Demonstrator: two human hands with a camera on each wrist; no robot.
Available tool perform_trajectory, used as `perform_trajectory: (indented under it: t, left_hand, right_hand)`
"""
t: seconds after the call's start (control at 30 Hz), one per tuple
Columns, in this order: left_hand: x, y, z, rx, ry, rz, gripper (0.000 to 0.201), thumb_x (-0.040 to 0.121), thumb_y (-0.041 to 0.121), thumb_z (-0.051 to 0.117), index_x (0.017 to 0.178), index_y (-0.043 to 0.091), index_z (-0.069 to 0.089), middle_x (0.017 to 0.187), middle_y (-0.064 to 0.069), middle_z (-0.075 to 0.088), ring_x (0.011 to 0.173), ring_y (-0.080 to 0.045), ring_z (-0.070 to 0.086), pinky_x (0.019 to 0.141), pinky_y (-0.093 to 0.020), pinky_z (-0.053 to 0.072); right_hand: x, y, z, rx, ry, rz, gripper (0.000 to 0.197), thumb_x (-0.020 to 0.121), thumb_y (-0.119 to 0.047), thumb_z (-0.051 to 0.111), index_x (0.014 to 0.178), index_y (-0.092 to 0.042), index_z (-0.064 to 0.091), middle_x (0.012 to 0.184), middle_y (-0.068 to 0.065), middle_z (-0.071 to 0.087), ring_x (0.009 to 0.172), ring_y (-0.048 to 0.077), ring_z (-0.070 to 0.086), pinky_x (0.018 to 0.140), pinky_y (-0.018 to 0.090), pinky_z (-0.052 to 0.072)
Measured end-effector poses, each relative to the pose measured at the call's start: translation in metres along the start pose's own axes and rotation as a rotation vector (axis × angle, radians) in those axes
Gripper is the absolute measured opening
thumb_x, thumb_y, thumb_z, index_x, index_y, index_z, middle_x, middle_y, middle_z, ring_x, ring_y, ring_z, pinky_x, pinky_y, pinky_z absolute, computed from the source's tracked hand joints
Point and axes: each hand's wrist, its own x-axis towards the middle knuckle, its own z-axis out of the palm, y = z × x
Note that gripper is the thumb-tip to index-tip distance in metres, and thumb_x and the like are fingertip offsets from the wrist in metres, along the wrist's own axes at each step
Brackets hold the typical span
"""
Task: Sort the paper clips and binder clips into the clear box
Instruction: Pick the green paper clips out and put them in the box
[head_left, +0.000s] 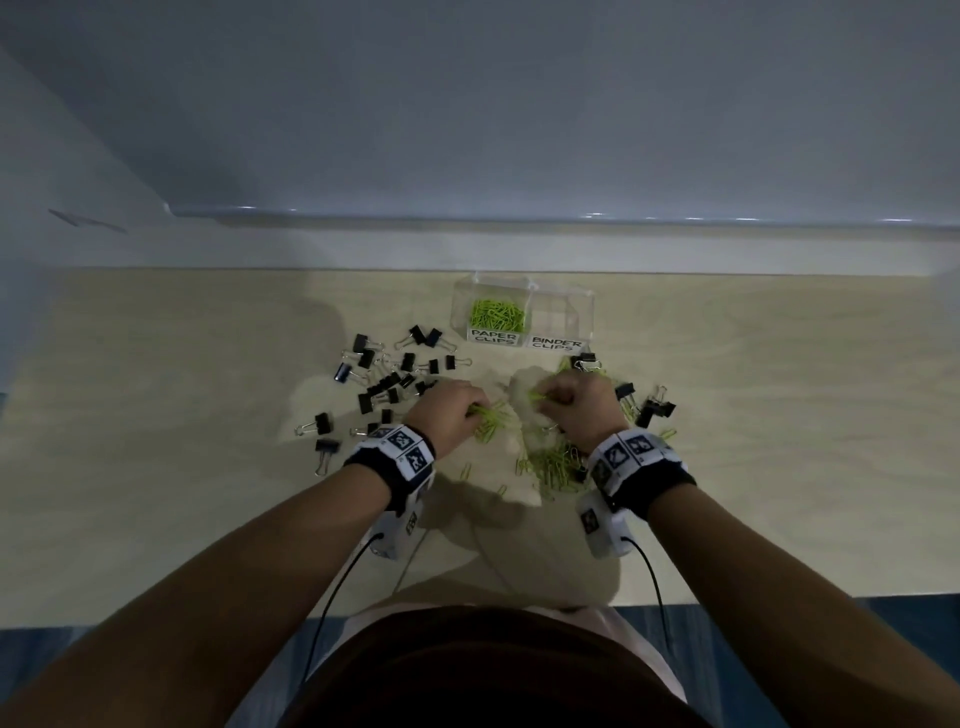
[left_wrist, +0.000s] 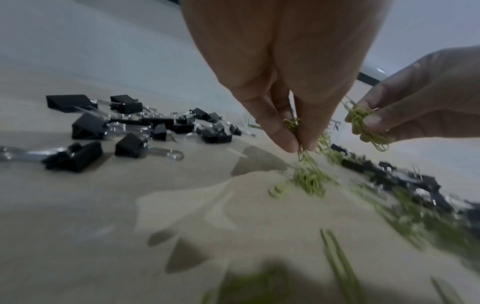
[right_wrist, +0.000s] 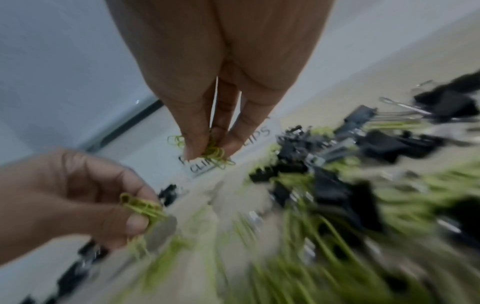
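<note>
Black binder clips (head_left: 387, 382) lie on counter (head_left: 156, 467) just left of left hand (head_left: 447, 410), which pinches green paper clips (left_wrist: 309, 162). Right hand (head_left: 576, 408) beside it pinches a green bunch (right_wrist: 214, 151). Clear box (head_left: 522, 314) sits beyond both hands w/ paper clips in its left compartment.

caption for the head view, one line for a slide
Both hands, left hand and right hand, pinch green paper clips from the table; clear box already holds some, black binder clips wait unsorted.
</note>
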Motion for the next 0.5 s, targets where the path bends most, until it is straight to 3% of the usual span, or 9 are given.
perform_trajectory:
  t: [0.13, 0.27, 0.4, 0.5]
  left_hand:
    - [0.012, 0.008, -0.029, -0.177, 0.113, -0.005, 0.016, 0.084, 0.011, 0.065, 0.1, 0.007, 0.07, 0.099, -0.007, 0.07, 0.083, -0.015, 0.063, 0.083, -0.03, 0.053]
    - [0.033, 0.019, -0.063, -0.26, 0.236, -0.028, 0.015, 0.084, 0.013, 0.066, 0.099, 0.01, 0.07, 0.095, 0.0, 0.068, 0.079, -0.011, 0.06, 0.077, -0.022, 0.047]
    - [0.066, 0.022, -0.082, -0.252, 0.301, -0.047, 0.015, 0.083, 0.013, 0.068, 0.097, 0.01, 0.071, 0.089, -0.001, 0.069, 0.078, -0.014, 0.062, 0.077, -0.025, 0.05]
    - [0.092, 0.02, -0.077, -0.171, 0.282, -0.068, 0.017, 0.082, 0.012, 0.067, 0.098, 0.009, 0.071, 0.094, -0.008, 0.072, 0.082, -0.021, 0.066, 0.08, -0.032, 0.054]
  right_hand:
    - [0.04, -0.032, -0.015, 0.141, 0.114, -0.036, 0.014, 0.074, -0.011, 0.077, 0.088, -0.011, 0.073, 0.083, 0.002, 0.071, 0.072, 0.012, 0.064, 0.07, 0.022, 0.054]
    - [0.092, -0.058, -0.014, 0.087, 0.157, -0.022, 0.017, 0.076, -0.017, 0.076, 0.092, -0.014, 0.073, 0.086, -0.002, 0.07, 0.075, 0.009, 0.063, 0.068, 0.016, 0.051]
    - [0.118, -0.061, -0.012, -0.057, 0.057, -0.026, 0.023, 0.079, -0.014, 0.07, 0.102, -0.011, 0.07, 0.101, 0.007, 0.07, 0.088, 0.017, 0.065, 0.084, 0.026, 0.053]
    - [0.106, -0.041, -0.025, -0.105, 0.148, -0.116, 0.018, 0.081, -0.008, 0.066, 0.098, -0.008, 0.072, 0.099, 0.01, 0.07, 0.087, 0.022, 0.065, 0.084, 0.028, 0.051]
